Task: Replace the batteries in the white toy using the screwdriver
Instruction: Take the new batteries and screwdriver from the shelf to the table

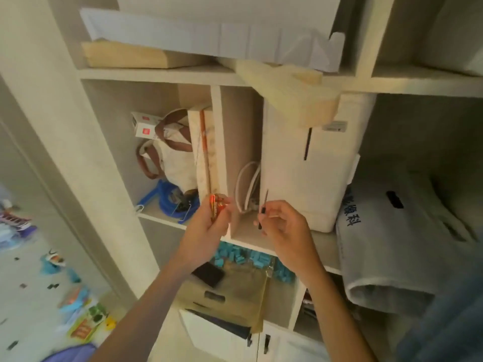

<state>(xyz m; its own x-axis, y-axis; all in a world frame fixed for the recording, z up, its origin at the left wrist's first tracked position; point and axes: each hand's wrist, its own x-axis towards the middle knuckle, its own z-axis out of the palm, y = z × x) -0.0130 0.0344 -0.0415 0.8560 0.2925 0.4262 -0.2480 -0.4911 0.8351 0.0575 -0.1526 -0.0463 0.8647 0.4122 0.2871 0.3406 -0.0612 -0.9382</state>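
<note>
My left hand (209, 226) is raised in front of a white shelf unit and grips a small red and gold pack of batteries (216, 208). My right hand (283, 223) pinches a thin screwdriver (263, 209) with a black handle, its metal shaft pointing up. Both hands hover at the edge of the middle shelf (251, 239), a hand's width apart. The white toy is not identifiable in this view.
The shelf holds a large white box (308, 165), a coiled white cable (247, 186), a canvas bag (172, 158) and blue tubing (167, 199). Below lie blue blocks (251, 257) and a cardboard box (224, 293). Toys and small parts litter the floor (39, 283) at left.
</note>
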